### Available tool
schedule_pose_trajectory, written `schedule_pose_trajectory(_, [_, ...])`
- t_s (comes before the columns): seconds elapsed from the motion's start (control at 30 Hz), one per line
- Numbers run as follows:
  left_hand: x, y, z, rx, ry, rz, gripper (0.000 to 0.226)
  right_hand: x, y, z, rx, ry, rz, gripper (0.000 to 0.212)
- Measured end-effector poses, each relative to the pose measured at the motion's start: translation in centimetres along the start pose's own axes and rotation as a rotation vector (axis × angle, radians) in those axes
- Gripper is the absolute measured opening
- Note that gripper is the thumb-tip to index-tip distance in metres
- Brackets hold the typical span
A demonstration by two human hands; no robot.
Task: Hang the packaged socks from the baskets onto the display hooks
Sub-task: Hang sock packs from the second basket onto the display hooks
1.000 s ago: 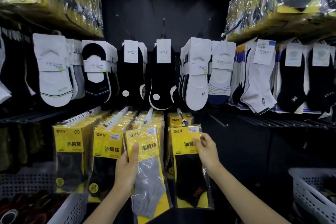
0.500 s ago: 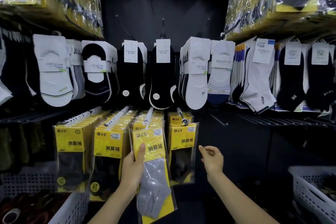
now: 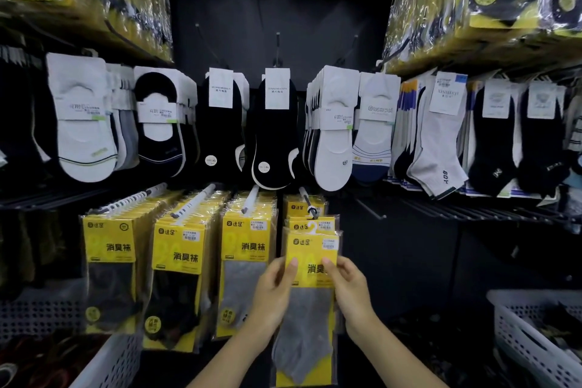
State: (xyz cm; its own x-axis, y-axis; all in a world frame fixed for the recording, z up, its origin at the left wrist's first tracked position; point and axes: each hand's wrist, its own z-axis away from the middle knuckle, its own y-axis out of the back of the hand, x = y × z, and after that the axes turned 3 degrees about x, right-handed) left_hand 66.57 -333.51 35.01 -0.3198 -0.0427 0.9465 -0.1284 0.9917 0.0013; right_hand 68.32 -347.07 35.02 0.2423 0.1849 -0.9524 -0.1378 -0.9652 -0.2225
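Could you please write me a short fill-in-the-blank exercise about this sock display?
The left hand and the right hand both grip one sock pack holding a ____ sock.
Of the lower hooks carrying yellow packs, it is held at the display hook ____ from the left.
The pack's plastic hanger is coloured ____.
Missing words: grey; fourth; white.

The nearest pack (image 3: 311,250) has a yellow card and a grey sock under clear film; the left packs (image 3: 108,249) pair yellow with black; farther up hang white socks (image 3: 82,135) and black socks (image 3: 277,142) edged white; the right basket (image 3: 516,340) is white, perforated.
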Motion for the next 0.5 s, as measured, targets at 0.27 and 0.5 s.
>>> schedule_pose_trajectory(0.27, [0.1, -1.7, 0.0, -0.083, 0.056, -0.028, 0.049, -0.7, 0.5, -2.3, 0.198, 0.077, 0.043, 0.004])
schedule_pose_trajectory(0.5, [-0.7, -1.3, -1.7, 0.014, 0.077, 0.002, 0.050, -0.5, -1.1, -4.3, 0.141, 0.086, 0.170, 0.005])
